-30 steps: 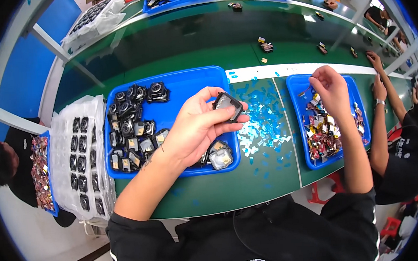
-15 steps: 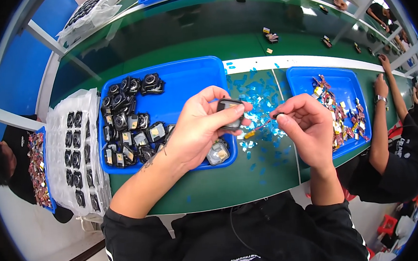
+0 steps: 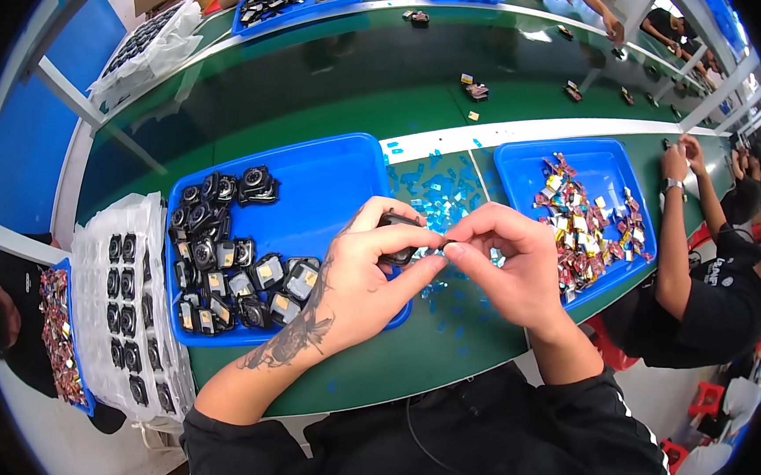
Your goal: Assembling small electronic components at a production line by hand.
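Note:
My left hand (image 3: 367,274) is closed around a black watch case (image 3: 399,256), which the fingers partly cover. Its thumb and a fingertip reach to the case's right side. There my right hand (image 3: 517,268) pinches a tiny black part (image 3: 445,243), too small to name. The fingertips of both hands nearly meet over the bench. Left of them, a blue tray (image 3: 323,175) holds several similar watch cases (image 3: 270,272), some with round backs up. Blue film scraps (image 3: 439,185) lie scattered just beyond the hands.
At right stands another blue tray (image 3: 516,162) of small red, yellow and white parts (image 3: 588,241). White plastic trays (image 3: 93,284) of black cases are stacked at left. Beyond a white rail (image 3: 514,131) runs a green belt (image 3: 316,74) with a few parts. A co-worker's arm (image 3: 674,243) is at right.
My hands have come together, and the left has turned over with the watch case. The yellow piece and thin wires between them are now out of sight. The whole view has shifted slightly.

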The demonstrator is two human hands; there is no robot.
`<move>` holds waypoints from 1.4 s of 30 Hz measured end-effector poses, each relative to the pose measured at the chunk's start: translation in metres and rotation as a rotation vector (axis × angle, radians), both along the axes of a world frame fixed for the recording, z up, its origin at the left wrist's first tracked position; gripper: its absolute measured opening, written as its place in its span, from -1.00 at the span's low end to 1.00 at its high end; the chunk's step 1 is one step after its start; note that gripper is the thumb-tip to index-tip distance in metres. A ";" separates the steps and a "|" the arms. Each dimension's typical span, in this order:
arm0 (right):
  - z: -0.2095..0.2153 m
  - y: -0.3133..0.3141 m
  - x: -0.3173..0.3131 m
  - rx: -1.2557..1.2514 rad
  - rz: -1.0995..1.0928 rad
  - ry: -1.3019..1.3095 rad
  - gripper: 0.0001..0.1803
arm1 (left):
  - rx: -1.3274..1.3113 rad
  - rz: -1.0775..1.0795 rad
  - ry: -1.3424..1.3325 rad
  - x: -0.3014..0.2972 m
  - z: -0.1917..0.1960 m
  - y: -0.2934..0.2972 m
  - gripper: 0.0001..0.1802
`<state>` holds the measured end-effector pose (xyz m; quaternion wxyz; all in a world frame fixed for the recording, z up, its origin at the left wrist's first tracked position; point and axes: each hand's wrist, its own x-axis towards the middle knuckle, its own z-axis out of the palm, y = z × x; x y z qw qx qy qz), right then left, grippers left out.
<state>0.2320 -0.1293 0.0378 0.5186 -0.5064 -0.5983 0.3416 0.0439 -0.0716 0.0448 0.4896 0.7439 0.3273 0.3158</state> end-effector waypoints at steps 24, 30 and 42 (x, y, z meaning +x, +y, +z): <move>-0.017 0.008 0.019 0.259 -0.213 -0.835 -0.86 | -0.120 0.039 -0.157 0.009 -0.014 -0.007 -0.86; -0.003 -0.009 -0.006 0.028 -0.070 0.074 -0.86 | -0.192 -0.012 -0.224 0.010 -0.023 -0.007 -0.79; 0.006 -0.012 -0.020 0.036 -0.087 -0.175 -0.78 | -0.670 0.177 -0.722 0.017 -0.027 -0.005 -0.63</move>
